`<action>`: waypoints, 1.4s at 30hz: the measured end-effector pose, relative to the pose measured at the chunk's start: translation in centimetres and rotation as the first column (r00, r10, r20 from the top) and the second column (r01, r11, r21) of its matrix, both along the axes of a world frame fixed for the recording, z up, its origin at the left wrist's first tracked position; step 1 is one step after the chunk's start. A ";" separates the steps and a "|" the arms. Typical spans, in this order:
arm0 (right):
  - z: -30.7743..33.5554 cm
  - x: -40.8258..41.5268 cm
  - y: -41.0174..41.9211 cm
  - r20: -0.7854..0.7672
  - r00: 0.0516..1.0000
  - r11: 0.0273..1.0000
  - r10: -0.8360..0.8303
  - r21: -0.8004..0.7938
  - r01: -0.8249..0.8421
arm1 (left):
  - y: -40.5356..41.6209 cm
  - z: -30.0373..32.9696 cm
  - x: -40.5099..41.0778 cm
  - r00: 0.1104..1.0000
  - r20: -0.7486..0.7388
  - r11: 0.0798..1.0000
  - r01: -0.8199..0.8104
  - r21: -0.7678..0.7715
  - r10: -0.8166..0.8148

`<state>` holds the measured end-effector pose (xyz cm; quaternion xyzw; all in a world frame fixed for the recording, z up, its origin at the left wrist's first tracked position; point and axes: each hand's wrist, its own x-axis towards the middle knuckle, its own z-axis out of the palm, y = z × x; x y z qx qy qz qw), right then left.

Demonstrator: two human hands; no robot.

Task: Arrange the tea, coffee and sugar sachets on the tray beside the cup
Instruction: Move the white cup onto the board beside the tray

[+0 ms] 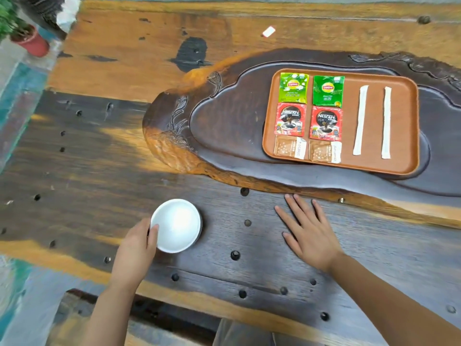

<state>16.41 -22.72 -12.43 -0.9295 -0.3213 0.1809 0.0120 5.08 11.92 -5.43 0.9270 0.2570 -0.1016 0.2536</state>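
Note:
A brown tray [401,126] lies at the right on a dark carved wooden slab. In its left half lie two green tea sachets [293,87] [328,91], two red coffee sachets [290,119] [326,123] below them, and two brown sugar sachets [289,147] [324,151] nearest me. Two long white stick sachets [361,120] [387,123] lie side by side in the tray's right half. A white cup [178,224] stands on the table, off the tray, at the lower left. My left hand [136,248] grips the cup's near rim. My right hand [308,232] rests flat on the table, fingers spread.
The carved slab [224,128] sits on a large dark wooden table [99,158] with metal studs. A small white card [268,31] lies at the far side. A red plant pot [32,42] stands off the table at the top left.

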 end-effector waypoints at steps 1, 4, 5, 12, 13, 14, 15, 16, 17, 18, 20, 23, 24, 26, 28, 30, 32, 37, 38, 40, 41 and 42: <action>0.0 0.0 0.0 0.001 1.000 1.000 0.001 0.003 -0.001 | 0.0 0.1 0.0 1.000 0.025 0.999 -0.018 -0.043 0.019; -0.1 -0.1 0.0 0.006 1.000 1.000 0.004 0.023 -0.004 | 0.2 0.6 -0.1 0.980 0.000 0.918 -0.188 -0.349 0.201; -0.1 -0.1 0.0 0.008 1.000 1.000 0.006 0.026 -0.006 | 0.5 0.7 -0.2 0.970 -0.027 0.867 -0.230 -0.443 0.243; -0.1 -0.1 0.0 0.013 1.000 1.000 0.008 0.025 -0.008 | 1.0 0.4 -2.1 0.957 -0.023 0.802 -0.255 -0.540 0.289; -0.2 -0.1 0.0 0.012 1.000 1.000 0.008 0.027 -0.008 | 0.8 0.3 -2.1 0.954 -0.020 0.795 -0.262 -0.548 0.300; -0.1 -0.1 0.0 0.013 1.000 1.000 0.008 0.030 -0.008 | 0.7 0.2 -2.0 0.949 -0.018 0.787 -0.271 -0.554 0.314; -0.1 -0.1 -0.1 0.012 1.000 0.999 0.008 0.034 -0.008 | 0.5 0.1 -1.8 0.943 -0.017 0.778 -0.284 -0.560 0.332; -0.1 -0.1 -0.1 0.012 1.000 0.999 0.008 0.036 -0.009 | 0.4 0.0 -1.6 0.938 -0.014 0.769 -0.292 -0.569 0.346; -0.1 -0.1 -0.1 0.011 1.000 0.999 0.008 0.039 -0.008 | 0.2 -0.1 -1.3 0.938 -0.008 0.765 -0.287 -0.576 0.346; -0.1 -0.1 -0.1 0.011 1.000 0.999 0.006 0.044 -0.007 | 0.0 -0.1 -1.1 0.942 0.003 0.768 -0.270 -0.580 0.334; -0.2 -0.1 -0.1 0.009 1.000 0.999 0.003 0.053 -0.004 | -0.3 0.0 -0.5 0.952 0.025 0.778 -0.235 -0.583 0.307; -0.3 0.0 -0.1 0.000 1.000 0.998 0.000 0.058 0.000 | -0.9 -0.1 0.1 0.959 0.014 0.751 -0.213 -0.625 0.285; -0.3 0.0 -0.2 -0.001 1.000 0.998 0.000 0.062 0.000 | -1.0 -0.2 0.1 0.958 0.009 0.738 -0.216 -0.639 0.287; -0.4 0.0 -0.2 -0.004 1.000 0.998 0.000 0.067 0.000 | -1.1 -0.4 0.1 0.949 0.017 0.732 -0.232 -0.640 0.315; -0.4 -0.1 -0.2 -0.003 1.000 0.997 -0.003 0.072 0.003 | -1.2 -0.2 0.3 0.943 0.033 0.737 -0.237 -0.632 0.332; -0.4 0.0 -0.2 0.002 1.000 0.997 0.000 0.080 0.000 | -1.1 0.2 0.7 0.946 0.052 0.743 -0.218 -0.632 0.321; -0.4 0.0 -0.2 0.003 1.000 0.996 -0.002 0.088 0.002 | -0.8 0.6 1.3 0.950 0.087 0.757 -0.183 -0.627 0.301; -0.3 0.0 -0.1 0.012 1.000 0.994 0.000 0.114 -0.002 | 0.0 2.4 6.1 0.942 0.218 0.754 -0.054 -0.654 0.257; -0.3 0.0 -0.1 0.013 1.000 0.994 0.001 0.114 -0.002 | 0.2 2.8 7.7 0.940 0.238 0.739 -0.023 -0.674 0.246; -0.4 0.0 -0.1 0.019 1.000 0.993 0.003 0.114 -0.005 | 0.5 3.4 11.0 0.945 0.257 0.705 0.040 -0.708 0.205; -0.4 0.0 -0.1 0.020 1.000 0.993 0.002 0.120 -0.005 | 0.6 3.5 12.7 0.948 0.266 0.691 0.073 -0.719 0.177; -0.4 0.0 -0.1 0.020 1.000 0.992 0.001 0.127 -0.004 | 0.7 3.5 14.4 0.952 0.269 0.676 0.102 -0.730 0.147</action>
